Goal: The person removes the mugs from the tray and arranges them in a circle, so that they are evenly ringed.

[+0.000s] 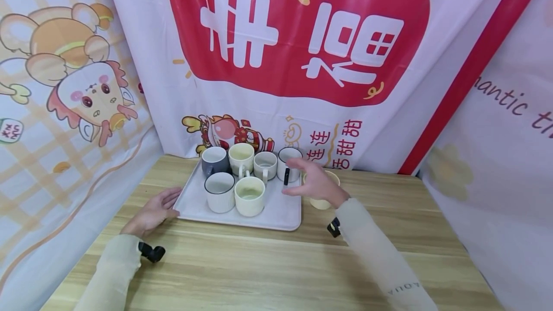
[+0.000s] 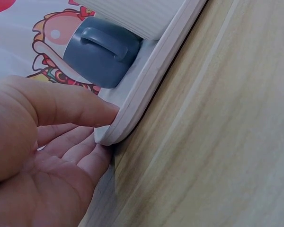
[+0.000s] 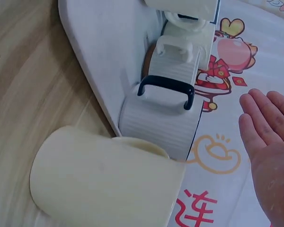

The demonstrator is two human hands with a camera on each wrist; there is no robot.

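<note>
My left hand [image 1: 153, 211] grips the near left corner of a white tray [image 1: 276, 217], thumb on its rim and fingers around the outside in the left wrist view. Nearest to that hand on the tray stand a dark blue-grey mug [image 2: 102, 54] and a ribbed white mug [image 1: 220, 198] with a dark rim. My right hand [image 1: 315, 181] hovers at the tray's right side with thumb and fingers spread, holding nothing. Below it are a white mug [image 3: 158, 118] with a black handle on the tray, and a cream cup [image 3: 104, 175] on the table beside the tray.
Also upright on the tray are a pale yellow mug [image 1: 249, 200] in front, another yellow mug [image 1: 241, 157] behind, and a small white mug [image 1: 265, 164]. The wooden table [image 1: 242, 272] ends at a printed cloth [image 1: 367, 133] just behind the tray.
</note>
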